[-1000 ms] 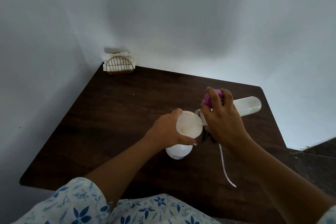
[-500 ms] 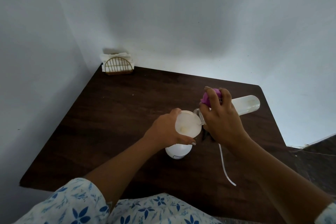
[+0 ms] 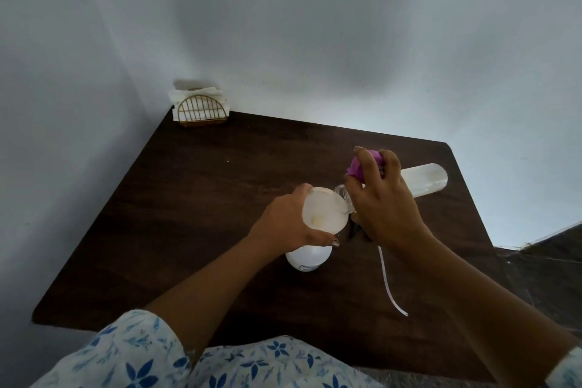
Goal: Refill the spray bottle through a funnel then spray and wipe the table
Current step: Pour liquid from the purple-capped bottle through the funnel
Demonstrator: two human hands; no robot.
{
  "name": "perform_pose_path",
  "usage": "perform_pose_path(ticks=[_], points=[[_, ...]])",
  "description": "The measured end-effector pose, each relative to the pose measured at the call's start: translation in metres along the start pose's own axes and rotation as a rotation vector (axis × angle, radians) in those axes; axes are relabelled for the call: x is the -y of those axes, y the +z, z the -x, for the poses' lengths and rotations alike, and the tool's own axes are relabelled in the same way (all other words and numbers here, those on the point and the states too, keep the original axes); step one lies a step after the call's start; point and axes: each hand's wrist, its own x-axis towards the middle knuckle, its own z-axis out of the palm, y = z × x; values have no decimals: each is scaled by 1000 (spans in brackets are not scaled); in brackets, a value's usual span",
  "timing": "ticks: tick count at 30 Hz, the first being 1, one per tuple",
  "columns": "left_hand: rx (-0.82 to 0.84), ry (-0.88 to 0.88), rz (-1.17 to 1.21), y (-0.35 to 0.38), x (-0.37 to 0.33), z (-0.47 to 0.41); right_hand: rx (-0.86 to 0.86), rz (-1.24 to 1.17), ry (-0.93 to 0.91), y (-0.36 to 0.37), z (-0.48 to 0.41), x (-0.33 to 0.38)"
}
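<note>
Spray bottle [image 3: 308,257] upright on counter [image 3: 204,198], largely hidden beneath funnel [image 3: 324,211], left grip [image 3: 283,224] curled round funnel rim, right grip [image 3: 384,198] beside spray bottle clasping tilted clear bottle [image 3: 425,179], purple part [image 3: 357,167] half hidden by fingers, thin tube [image 3: 384,274] trailing.

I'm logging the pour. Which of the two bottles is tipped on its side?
The long pale bottle in the right hand, its mouth at the funnel rim. The white bottle stands upright under the funnel, which the left hand holds.

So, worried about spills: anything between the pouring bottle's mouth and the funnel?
Nothing visible: the bottle mouth meets the funnel rim, and the left hand grips only the funnel's outside.
</note>
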Motion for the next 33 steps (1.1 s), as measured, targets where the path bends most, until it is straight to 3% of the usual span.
perform_pose_path(ticks=[33], points=[[-4, 18, -14, -3, -7, 7, 28, 53, 3, -6, -1, 3]])
